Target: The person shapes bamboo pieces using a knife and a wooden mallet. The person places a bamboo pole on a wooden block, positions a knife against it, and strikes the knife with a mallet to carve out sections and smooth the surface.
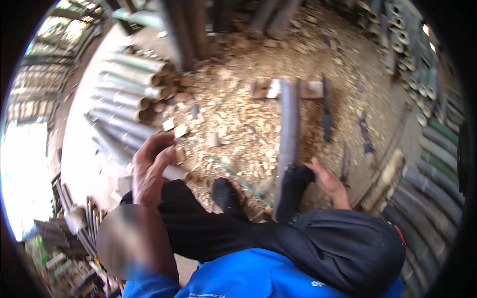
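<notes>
My left hand point(150, 166) is raised beside my left knee, its fingers curved and the thumb apart, with nothing seen between them. My right hand point(329, 183) is low beside my right foot point(294, 191) in a black sock, fingers stretched toward the foot; they are slightly blurred and nothing shows in them. A long grey bamboo pole point(289, 124) lies lengthwise in front of me, its far end on a wooden block point(312, 89). My right foot rests against its near end. To its right lies a long dark blade with a dark handle point(327, 128).
Pale wood chips point(238, 124) cover the ground. Cut bamboo lengths point(124, 102) lie stacked on the left; more bamboo point(427, 184) is piled along the right. Another dark tool point(366, 136) lies farther right. A green strip point(238, 180) lies near my left foot point(227, 196).
</notes>
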Demonstrator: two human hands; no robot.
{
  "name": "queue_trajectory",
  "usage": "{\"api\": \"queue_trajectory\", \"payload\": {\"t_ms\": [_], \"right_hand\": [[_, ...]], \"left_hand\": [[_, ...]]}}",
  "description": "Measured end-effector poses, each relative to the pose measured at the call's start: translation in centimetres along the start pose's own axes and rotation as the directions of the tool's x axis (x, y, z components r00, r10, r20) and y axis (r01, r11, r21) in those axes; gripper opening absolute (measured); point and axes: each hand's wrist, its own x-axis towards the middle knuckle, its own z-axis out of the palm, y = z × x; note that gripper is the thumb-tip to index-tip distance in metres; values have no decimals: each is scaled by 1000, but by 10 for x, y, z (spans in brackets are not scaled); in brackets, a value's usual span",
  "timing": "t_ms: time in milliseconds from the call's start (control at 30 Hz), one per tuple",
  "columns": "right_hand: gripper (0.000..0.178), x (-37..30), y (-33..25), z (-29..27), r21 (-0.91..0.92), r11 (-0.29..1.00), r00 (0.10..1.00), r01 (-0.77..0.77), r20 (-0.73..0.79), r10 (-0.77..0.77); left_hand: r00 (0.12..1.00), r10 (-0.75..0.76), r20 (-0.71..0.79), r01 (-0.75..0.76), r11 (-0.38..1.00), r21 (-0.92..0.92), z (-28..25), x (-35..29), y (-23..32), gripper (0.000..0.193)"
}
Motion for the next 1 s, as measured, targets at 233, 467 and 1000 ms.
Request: {"api": "queue_trajectory", "payload": {"t_ms": [233, 467, 1000], "right_hand": [[36, -63, -81, 17, -914, 271, 702, -303, -406, -585], [10, -48, -157, -1, -609, 776, 691, 164, -491, -530], [26, 38, -59, 127, -264, 964, 993, -40, 101, 69]], "left_hand": [[994, 90, 65, -109, 913, 393, 37, -3, -57, 34], [898, 203, 391, -378, 811, 447, 90, -1, -50, 38], [747, 69, -661, -278, 936, -216, -137, 30, -60, 22]]}}
